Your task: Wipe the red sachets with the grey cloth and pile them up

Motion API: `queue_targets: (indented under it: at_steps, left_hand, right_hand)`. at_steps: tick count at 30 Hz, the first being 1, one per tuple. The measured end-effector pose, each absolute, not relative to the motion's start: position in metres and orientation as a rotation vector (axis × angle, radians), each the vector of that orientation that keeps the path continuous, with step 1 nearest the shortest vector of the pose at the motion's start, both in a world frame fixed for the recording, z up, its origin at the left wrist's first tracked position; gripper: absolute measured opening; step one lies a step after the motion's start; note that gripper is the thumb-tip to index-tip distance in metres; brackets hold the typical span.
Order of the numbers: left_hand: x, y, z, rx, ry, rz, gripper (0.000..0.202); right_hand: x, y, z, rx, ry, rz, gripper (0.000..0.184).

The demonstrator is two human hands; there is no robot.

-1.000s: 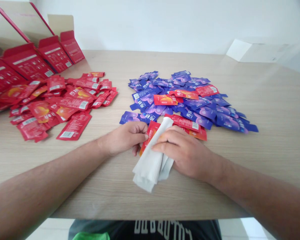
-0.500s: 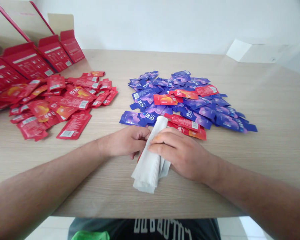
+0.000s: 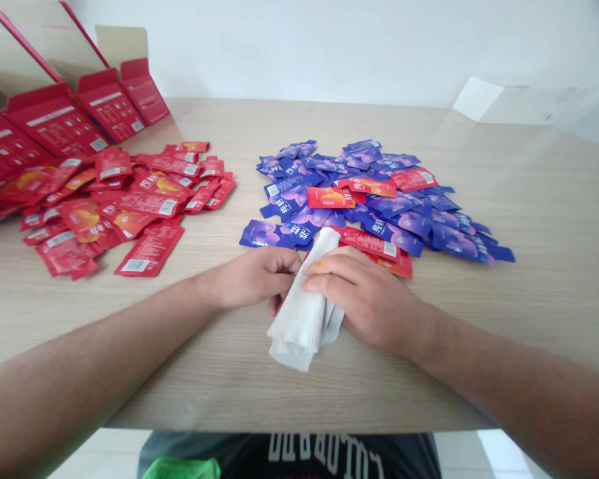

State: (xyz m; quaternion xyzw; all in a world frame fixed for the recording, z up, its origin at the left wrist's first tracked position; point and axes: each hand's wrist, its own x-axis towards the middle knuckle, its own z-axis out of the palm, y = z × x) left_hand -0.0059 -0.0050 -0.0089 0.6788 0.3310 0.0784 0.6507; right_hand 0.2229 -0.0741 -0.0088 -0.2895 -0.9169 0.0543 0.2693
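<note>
My right hand [image 3: 364,296] presses a folded white cloth [image 3: 302,319] down over a red sachet, whose edge barely shows under the cloth near my left fingers. My left hand [image 3: 252,276] is curled at the cloth's left side, fingers pinched on that red sachet. Both hands rest on the wooden table [image 3: 504,279] just in front of a pile of blue sachets [image 3: 379,199] with a few red ones mixed in.
A pile of red sachets [image 3: 114,199] lies at the left. Open red cartons [image 3: 54,113] stand at the far left corner. A flat white box [image 3: 504,103] sits at the far right. The table's front edge runs close to my body.
The cloth has slid over the red sachet, which showed clearly a second ago and is now almost hidden. My right hand shifted slightly left and back with the cloth.
</note>
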Motion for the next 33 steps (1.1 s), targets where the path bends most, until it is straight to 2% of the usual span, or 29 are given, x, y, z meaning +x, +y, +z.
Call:
queue_targets:
  at_steps: [5, 11, 16, 22, 29, 33]
  left_hand:
    - [-0.004, -0.007, -0.011, 1.462, 0.827, 0.298, 0.013]
    - [-0.004, -0.007, -0.014, 1.428, 0.881, 0.325, 0.013]
    - [-0.003, -0.008, -0.013, 1.428, 0.904, 0.335, 0.014]
    - [-0.003, -0.008, -0.013, 1.482, 0.943, 0.363, 0.012]
    - [-0.003, -0.008, -0.015, 1.461, 0.928, 0.327, 0.013]
    - [-0.004, -0.009, -0.016, 1.351, 0.884, 0.366, 0.015]
  right_hand:
    - [0.208, -0.087, -0.007, -0.564, -2.625, 0.111, 0.023]
    - [0.21, -0.083, -0.011, -0.748, -2.506, 0.114, 0.024]
    - [0.205, -0.089, -0.01, -0.537, -2.647, 0.091, 0.022]
    - [0.209, -0.081, -0.011, -0.726, -2.514, 0.093, 0.026]
    - [0.204, -0.088, -0.01, -0.515, -2.659, 0.141, 0.022]
    - [0.219, -0.084, -0.008, -0.599, -2.668, 0.169, 0.019]
